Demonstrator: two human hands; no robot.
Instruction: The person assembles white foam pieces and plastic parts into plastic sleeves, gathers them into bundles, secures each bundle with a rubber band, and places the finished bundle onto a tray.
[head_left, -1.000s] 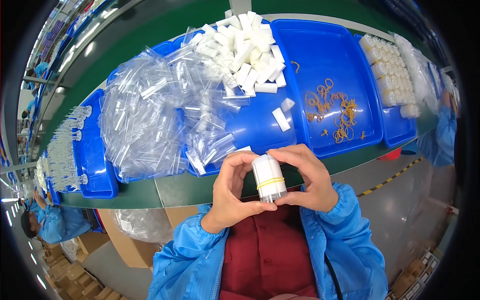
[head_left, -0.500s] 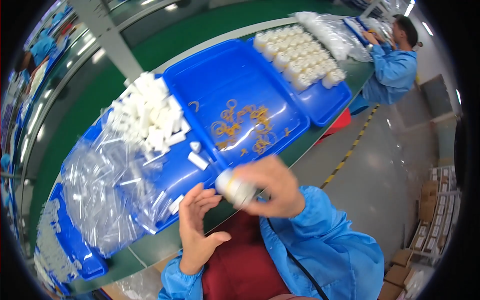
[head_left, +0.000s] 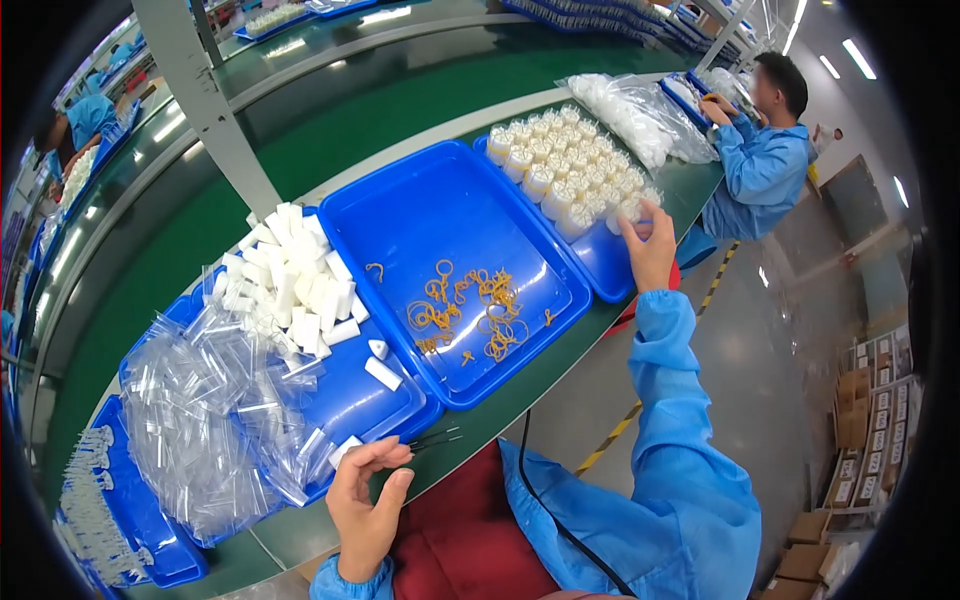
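Wht bundles [head_left: 568, 172] | R hand [head_left: 652, 252] extd, grip unclear | L hand [head_left: 364, 508] cupped, fngrs apart

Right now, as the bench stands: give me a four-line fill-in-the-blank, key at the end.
1. The ____ hand is at the rows of white rolls.
2. The yellow-brown bands lie in a ____ tray.
3. In the picture, the clear plastic lies to the ____ of the bands.
4. The other hand visibly holds ____.

Missing: right; blue; left; nothing.

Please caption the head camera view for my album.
Right hand at rows of white cylinders, left hand open near a blue tray with clear plastic pieces.
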